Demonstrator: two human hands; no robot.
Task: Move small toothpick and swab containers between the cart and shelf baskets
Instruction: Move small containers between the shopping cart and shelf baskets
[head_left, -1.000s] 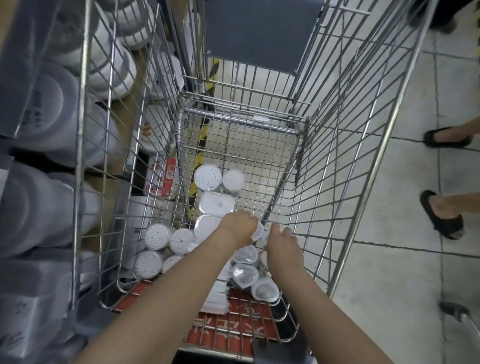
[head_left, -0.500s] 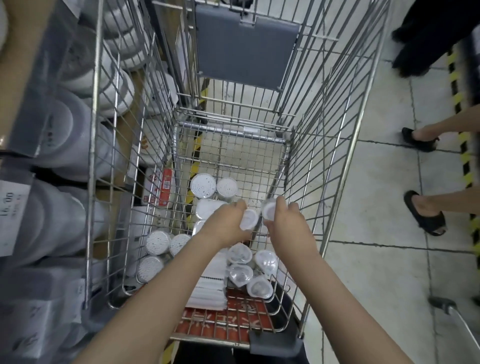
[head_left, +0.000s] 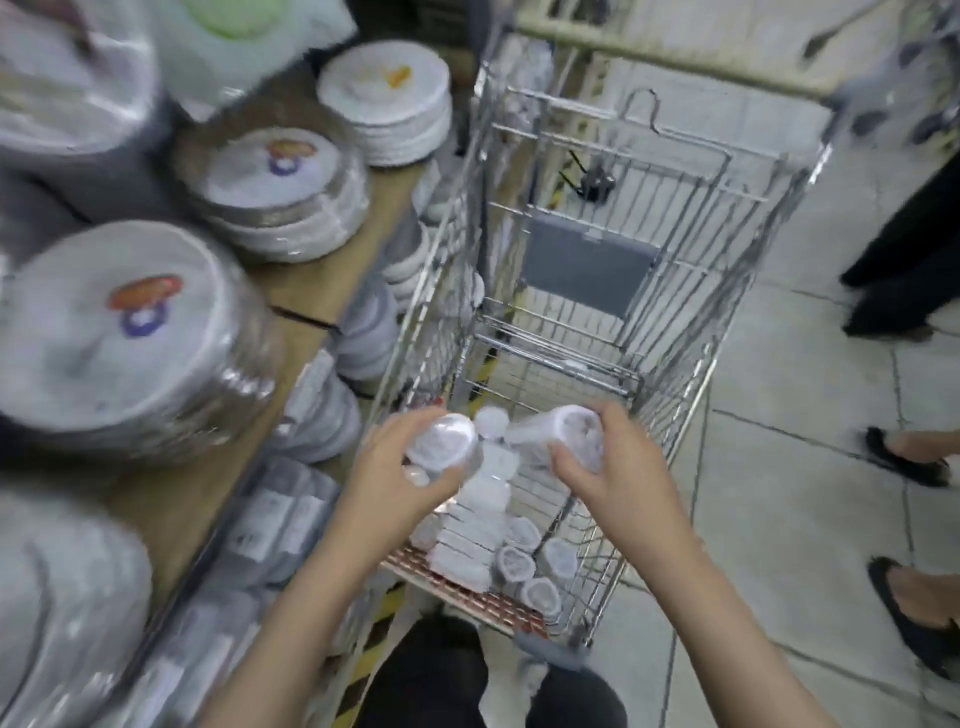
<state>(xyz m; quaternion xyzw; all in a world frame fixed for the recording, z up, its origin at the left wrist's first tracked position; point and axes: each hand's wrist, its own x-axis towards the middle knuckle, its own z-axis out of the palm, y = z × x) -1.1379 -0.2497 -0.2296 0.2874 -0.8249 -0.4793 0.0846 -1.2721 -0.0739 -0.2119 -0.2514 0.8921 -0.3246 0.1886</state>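
Note:
A wire shopping cart stands in front of me. My left hand is shut on a small round clear container, held above the cart's near end. My right hand grips another round clear container beside it. Several more small round containers and flat white packs lie on the cart floor below my hands. The picture is blurred by motion.
Wooden shelves on the left hold wrapped stacks of paper plates, with more stacks farther back. Other people's legs and black shoes stand on the tiled floor at the right. A grey flap hangs in the cart's far end.
Both hands have lifted out of the cart bottom, each with a container. My view has swung up and left, so the shelves of plates now fill the left side.

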